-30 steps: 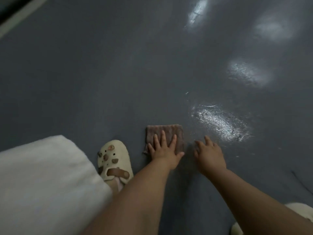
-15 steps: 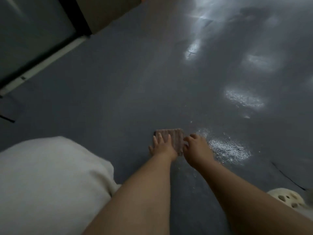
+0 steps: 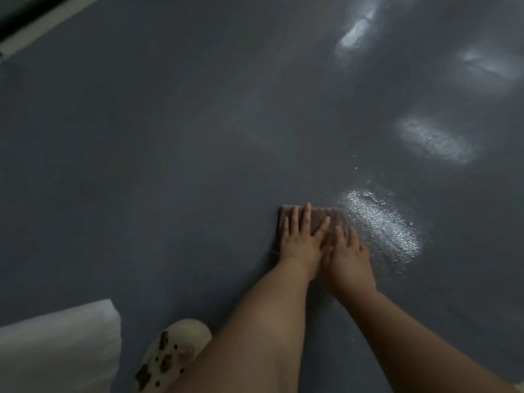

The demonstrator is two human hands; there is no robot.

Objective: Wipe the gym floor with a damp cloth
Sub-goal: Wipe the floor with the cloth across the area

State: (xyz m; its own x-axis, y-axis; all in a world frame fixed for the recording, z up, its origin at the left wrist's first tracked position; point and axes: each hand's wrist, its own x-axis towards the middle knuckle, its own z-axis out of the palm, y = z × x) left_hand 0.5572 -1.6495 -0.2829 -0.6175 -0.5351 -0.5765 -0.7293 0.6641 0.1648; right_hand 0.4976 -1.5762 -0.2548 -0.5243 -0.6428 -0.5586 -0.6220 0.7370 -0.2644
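Cloth (image 3: 326,219) flat under both hands (image 3: 302,239); open floor (image 3: 170,165) beyond its edges.

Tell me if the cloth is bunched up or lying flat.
Flat: the cloth lies on the floor under both hands' straight fingers.

We have a single view, worn on the head, looking forward and steeply down at the dark grey matte floor (image 3: 170,165) from crouching height. Our two bare forearms enter from six o'clock and run toward the centre. A pale strip along a wall base (image 3: 42,22) crosses at eleven o'clock, far off.
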